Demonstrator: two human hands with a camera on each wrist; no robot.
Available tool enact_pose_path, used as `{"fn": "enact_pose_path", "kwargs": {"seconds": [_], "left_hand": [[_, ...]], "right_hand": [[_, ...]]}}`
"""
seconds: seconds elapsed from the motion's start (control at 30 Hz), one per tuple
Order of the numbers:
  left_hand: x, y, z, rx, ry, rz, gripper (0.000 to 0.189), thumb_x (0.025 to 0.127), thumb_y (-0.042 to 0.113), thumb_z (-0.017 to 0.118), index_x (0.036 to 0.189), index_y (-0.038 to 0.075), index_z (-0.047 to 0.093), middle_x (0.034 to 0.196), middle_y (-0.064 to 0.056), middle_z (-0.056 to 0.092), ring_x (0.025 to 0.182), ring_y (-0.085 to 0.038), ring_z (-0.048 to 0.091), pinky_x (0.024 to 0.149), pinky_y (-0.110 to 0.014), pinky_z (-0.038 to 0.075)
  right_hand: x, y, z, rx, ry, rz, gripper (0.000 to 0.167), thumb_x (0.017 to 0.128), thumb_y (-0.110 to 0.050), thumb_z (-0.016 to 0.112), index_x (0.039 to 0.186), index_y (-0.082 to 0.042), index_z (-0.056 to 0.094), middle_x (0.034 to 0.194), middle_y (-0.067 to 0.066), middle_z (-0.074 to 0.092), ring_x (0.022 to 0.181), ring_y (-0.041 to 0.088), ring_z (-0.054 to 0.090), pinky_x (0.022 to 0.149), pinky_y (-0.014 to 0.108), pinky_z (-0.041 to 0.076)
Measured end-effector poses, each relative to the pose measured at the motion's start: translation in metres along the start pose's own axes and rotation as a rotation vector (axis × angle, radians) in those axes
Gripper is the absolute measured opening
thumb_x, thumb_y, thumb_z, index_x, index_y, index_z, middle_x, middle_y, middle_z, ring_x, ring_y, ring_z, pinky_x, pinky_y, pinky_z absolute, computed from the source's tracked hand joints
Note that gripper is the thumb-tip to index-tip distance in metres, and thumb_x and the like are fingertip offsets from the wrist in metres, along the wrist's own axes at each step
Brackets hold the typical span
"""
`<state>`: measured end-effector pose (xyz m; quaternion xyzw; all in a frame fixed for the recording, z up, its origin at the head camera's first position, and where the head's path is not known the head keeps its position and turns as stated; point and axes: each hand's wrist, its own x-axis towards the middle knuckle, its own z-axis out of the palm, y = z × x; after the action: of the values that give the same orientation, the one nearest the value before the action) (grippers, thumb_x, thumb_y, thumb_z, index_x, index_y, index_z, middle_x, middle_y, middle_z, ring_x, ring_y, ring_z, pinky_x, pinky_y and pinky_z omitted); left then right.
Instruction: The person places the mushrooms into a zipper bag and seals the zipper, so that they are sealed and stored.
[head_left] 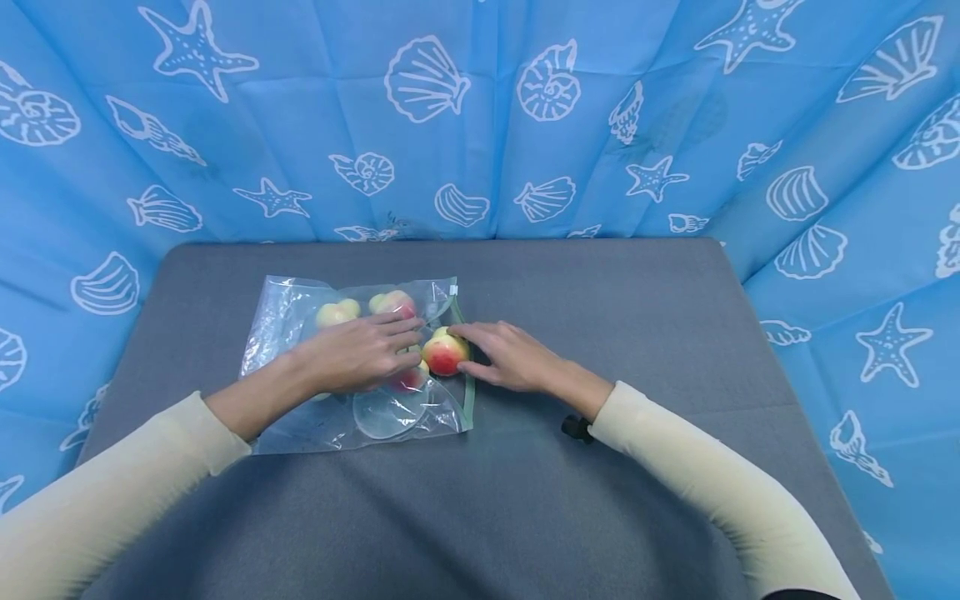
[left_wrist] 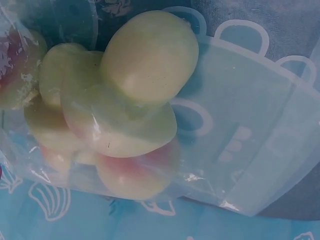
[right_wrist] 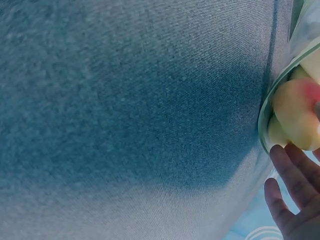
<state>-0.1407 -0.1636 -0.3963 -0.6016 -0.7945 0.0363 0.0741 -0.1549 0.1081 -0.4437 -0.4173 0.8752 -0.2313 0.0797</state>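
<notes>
A clear zip bag [head_left: 281, 308] with a green-edged mouth lies flat on the table, its mouth facing right. Inside are several yellow-and-red peaches [left_wrist: 150, 55], some partly covered by my left hand [head_left: 363, 354], which rests across the top of the bag with fingers stretched out. One peach [head_left: 444, 354] sits at the mouth. My right hand [head_left: 513, 358] holds that peach between thumb and fingers, its fingertips just inside the opening. In the right wrist view, the fingers [right_wrist: 295, 175] touch the underside of the peach [right_wrist: 295, 115].
The grey cloth-covered table [head_left: 600, 300] extends around the bag. A blue curtain [head_left: 495, 150] with white shells and starfish hangs behind and at the sides. A small black item [head_left: 576, 428] shows under the right wrist.
</notes>
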Motion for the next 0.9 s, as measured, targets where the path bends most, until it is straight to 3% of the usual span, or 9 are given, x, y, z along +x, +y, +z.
{"fn": "enact_pose_path", "kwargs": {"seconds": [0.33, 0.53, 0.9], "left_hand": [[0.000, 0.001, 0.001, -0.007, 0.009, 0.014, 0.018, 0.091, 0.023, 0.071, 0.101, 0.008, 0.065, 0.124, -0.018, 0.067, 0.125, -0.035, 0.057, 0.113, -0.048, 0.040], [0.002, 0.001, 0.001, 0.004, 0.022, 0.030, 0.019, 0.087, 0.018, 0.075, 0.099, 0.008, 0.065, 0.122, -0.017, 0.067, 0.125, -0.035, 0.058, 0.113, -0.048, 0.040], [0.004, 0.001, 0.001, 0.013, 0.050, 0.041, 0.016, 0.086, 0.014, 0.076, 0.092, 0.008, 0.062, 0.120, -0.017, 0.067, 0.124, -0.035, 0.059, 0.112, -0.048, 0.041]], "right_hand": [[0.007, 0.001, 0.004, -0.136, 0.091, 0.042, 0.046, 0.095, -0.034, 0.068, 0.130, -0.005, 0.061, 0.115, 0.009, 0.071, 0.080, 0.014, 0.063, 0.076, 0.034, 0.059], [0.012, 0.002, 0.004, -0.171, 0.131, 0.071, 0.039, 0.095, -0.034, 0.068, 0.121, -0.006, 0.066, 0.103, 0.007, 0.074, 0.072, 0.013, 0.060, 0.068, 0.031, 0.057], [0.021, 0.001, 0.007, -0.162, 0.116, 0.098, 0.035, 0.095, -0.035, 0.067, 0.117, -0.007, 0.069, 0.087, 0.005, 0.071, 0.063, 0.011, 0.053, 0.055, 0.022, 0.045]]}}
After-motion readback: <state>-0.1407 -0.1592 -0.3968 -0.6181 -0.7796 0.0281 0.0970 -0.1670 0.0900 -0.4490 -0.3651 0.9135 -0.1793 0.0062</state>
